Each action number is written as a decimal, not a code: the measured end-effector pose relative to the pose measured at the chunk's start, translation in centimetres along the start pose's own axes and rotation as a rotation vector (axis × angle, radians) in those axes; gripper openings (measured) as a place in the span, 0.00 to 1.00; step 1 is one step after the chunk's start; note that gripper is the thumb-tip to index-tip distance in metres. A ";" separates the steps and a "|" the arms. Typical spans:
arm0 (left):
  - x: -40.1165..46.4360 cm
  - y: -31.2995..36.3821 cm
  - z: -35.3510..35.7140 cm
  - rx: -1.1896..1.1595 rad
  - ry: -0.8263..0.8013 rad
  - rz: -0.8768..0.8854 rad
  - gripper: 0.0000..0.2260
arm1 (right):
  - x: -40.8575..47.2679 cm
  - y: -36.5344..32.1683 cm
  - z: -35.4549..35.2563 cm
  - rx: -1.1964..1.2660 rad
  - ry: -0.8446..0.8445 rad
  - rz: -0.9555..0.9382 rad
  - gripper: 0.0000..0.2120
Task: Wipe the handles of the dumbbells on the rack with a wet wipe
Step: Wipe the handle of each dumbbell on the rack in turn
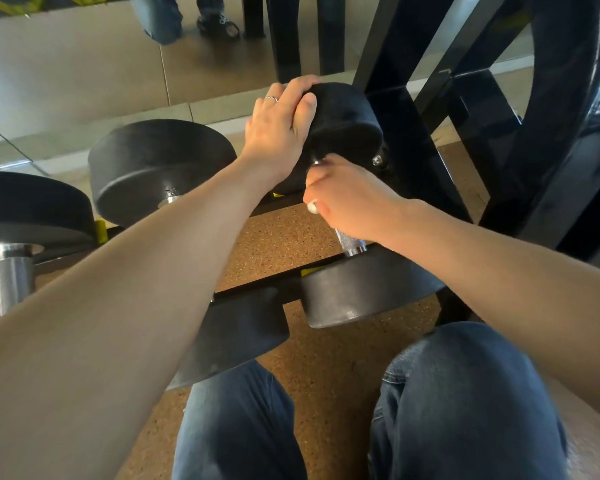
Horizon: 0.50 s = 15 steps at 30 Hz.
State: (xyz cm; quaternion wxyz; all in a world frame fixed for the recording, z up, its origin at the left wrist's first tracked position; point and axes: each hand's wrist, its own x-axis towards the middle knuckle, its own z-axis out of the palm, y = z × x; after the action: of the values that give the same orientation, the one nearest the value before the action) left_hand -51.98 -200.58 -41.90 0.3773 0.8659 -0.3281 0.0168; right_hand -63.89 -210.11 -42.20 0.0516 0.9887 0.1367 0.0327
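A black dumbbell lies on the rack [257, 293] at the right, its far head [347, 116] up and its near head [368, 292] low. My left hand [281, 126], a ring on one finger, grips the far head from the left. My right hand [350, 199] is wrapped around the knurled steel handle [352, 243] with a white wet wipe [313, 206] bunched inside the fingers. Only the handle's lower end shows below my fist. A second dumbbell [160, 168] rests to the left, partly hidden behind my left forearm.
A third dumbbell [18, 216] with a steel handle sits at the far left. Black frame posts [413, 109] and a large black plate [575, 109] stand close on the right. A mirror [84, 71] runs behind the rack. My knees in jeans [465, 393] are above the cork-coloured floor.
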 end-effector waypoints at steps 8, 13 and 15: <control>-0.3 0.4 0.0 0.037 0.001 -0.054 0.19 | -1.4 0.2 -0.8 0.073 -0.217 -0.118 0.10; -0.4 0.7 0.3 0.046 0.025 -0.073 0.19 | -1.9 3.5 -2.1 0.595 0.283 0.618 0.07; -0.3 0.7 0.3 0.048 0.027 -0.078 0.19 | -1.7 3.9 -1.0 0.651 0.220 0.764 0.10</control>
State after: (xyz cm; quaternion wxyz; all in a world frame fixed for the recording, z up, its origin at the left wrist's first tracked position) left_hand -52.70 -200.97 -41.77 0.3609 0.8866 -0.2885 0.0217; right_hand -64.59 -214.23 -40.88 -0.2891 0.9237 -0.2266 0.1089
